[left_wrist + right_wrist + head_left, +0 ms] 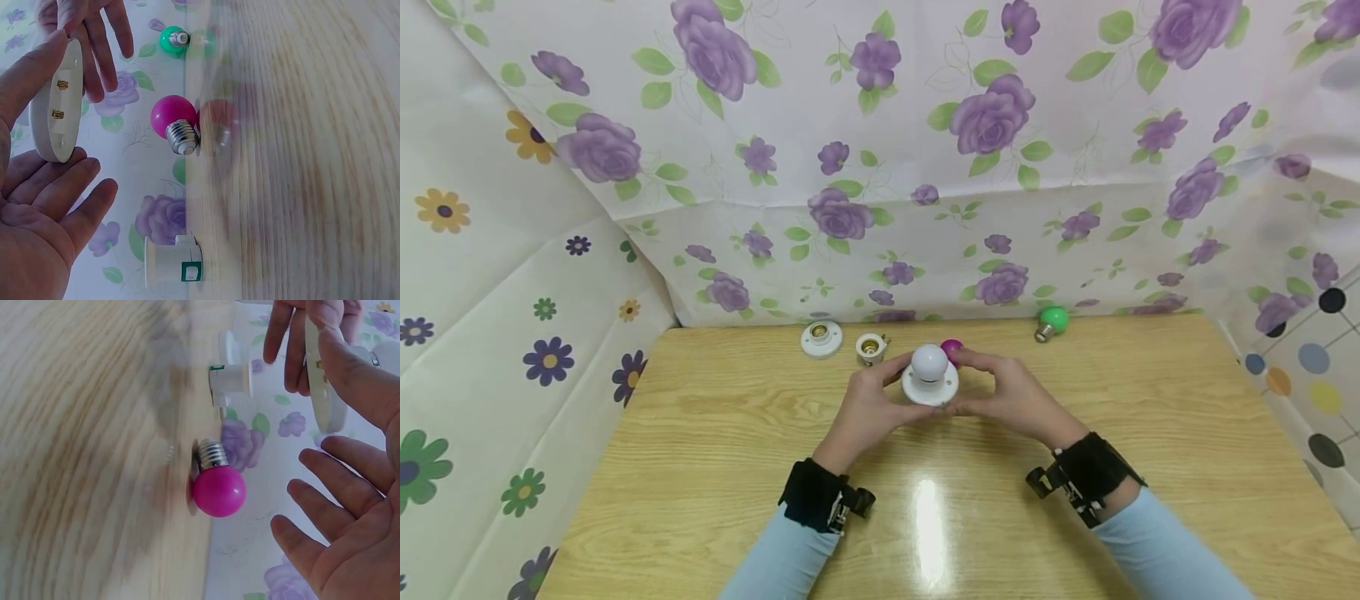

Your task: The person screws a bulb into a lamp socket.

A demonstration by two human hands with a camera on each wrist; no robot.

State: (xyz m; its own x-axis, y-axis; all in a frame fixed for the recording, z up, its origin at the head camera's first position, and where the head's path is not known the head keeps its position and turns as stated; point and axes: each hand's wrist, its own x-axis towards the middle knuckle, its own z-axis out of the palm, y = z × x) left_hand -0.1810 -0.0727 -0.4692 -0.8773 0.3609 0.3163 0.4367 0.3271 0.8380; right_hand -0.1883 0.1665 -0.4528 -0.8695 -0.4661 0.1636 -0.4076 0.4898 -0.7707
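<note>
A white round lamp holder (pixel 942 392) is held up over the table with a white bulb (pixel 929 363) seated upright in it. My left hand (pixel 867 410) grips the holder's left side, thumb at the near rim and fingers at the far rim. From the other side my right hand (pixel 1017 400) pinches the rim between thumb and index finger; its other fingers spread loosely. Two brass contacts show on the holder's underside (pixel 53 134) in the left wrist view. Behind the holder a magenta bulb (pixel 219 490) lies on the table, partly hidden in the head view.
Toward the back edge of the wooden table (pixel 715 467) stand a round lamp holder (pixel 821 339) and a smaller white socket (pixel 870 347). A green bulb (pixel 1054 320) lies at the back right. Floral sheeting (pixel 895 242) covers the wall behind.
</note>
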